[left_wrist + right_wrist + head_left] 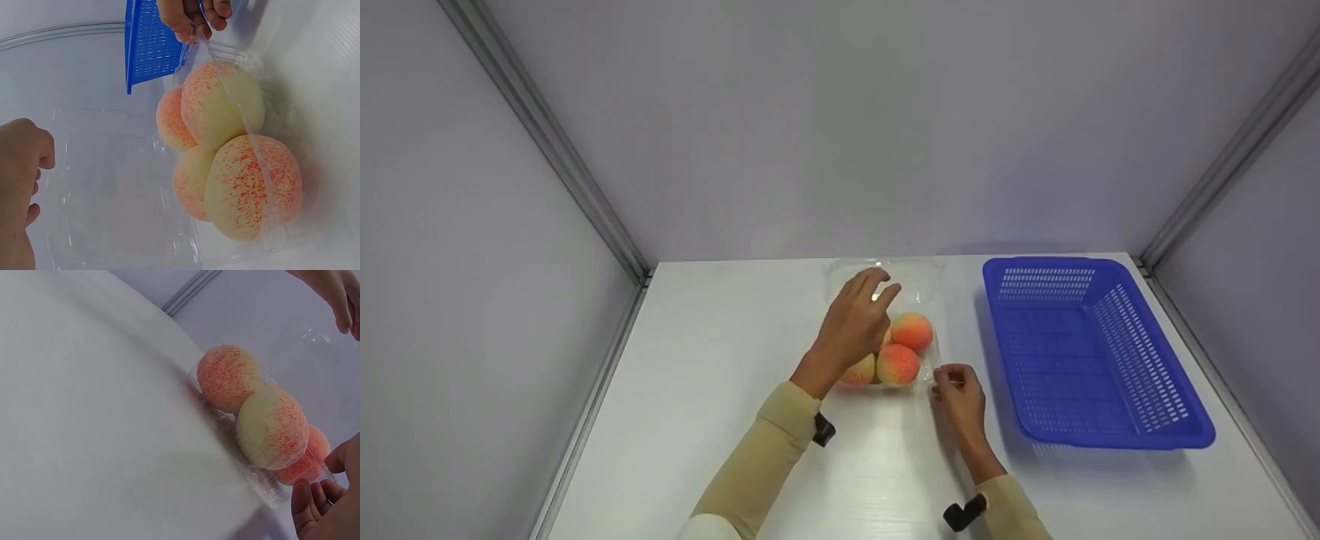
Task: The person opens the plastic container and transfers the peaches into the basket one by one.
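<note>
Clamshell [932, 357] of thin plastic with four peaches [898, 364], on white surface [712, 330]. Likely handles light, flexible, slick; best taken by rim [256, 148]. Near-right corner [930, 377] pinched in right grip [962, 397]; nothing in left grip [855, 319], loosely spread near folded-back lid [118, 197].

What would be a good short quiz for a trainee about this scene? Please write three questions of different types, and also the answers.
1. How many peaches lie in the clear container?
2. True or false: the lid of the container is open.
3. Fill the gap: the blue basket is nearer to the person's ____ grip.

Key:
1. Four.
2. True.
3. Right; the right grip is at the container's edge, on the side toward the basket.
</note>
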A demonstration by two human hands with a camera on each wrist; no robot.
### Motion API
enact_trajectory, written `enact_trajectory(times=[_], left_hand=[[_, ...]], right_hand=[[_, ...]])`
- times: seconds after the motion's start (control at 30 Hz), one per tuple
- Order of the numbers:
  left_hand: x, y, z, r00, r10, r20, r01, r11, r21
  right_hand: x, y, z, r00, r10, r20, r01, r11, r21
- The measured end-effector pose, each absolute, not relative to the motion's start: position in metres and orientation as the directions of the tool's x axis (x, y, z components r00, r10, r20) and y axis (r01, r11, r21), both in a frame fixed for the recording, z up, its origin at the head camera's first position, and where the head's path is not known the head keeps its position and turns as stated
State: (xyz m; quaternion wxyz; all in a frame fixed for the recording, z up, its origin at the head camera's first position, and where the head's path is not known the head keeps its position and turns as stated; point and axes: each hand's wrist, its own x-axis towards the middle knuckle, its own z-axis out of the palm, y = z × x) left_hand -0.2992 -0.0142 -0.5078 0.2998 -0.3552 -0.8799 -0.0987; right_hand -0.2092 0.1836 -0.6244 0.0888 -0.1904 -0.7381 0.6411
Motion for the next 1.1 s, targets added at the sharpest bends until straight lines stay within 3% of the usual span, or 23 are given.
enact_trajectory(times=[0.6, 1.1], left_hand=[[-0.296, -0.035, -0.523, -0.686, 0.423, 0.591, 0.619, 0.767, 0.169], [-0.295, -0.037, -0.524, -0.765, 0.428, 0.481, 0.589, 0.766, 0.256]], right_hand=[[-0.21, 0.185, -0.619, -0.915, 0.38, -0.134, 0.157, 0.03, -0.987], [-0.214, 0.187, -0.615, -0.915, 0.377, -0.139, 0.164, 0.035, -0.986]])
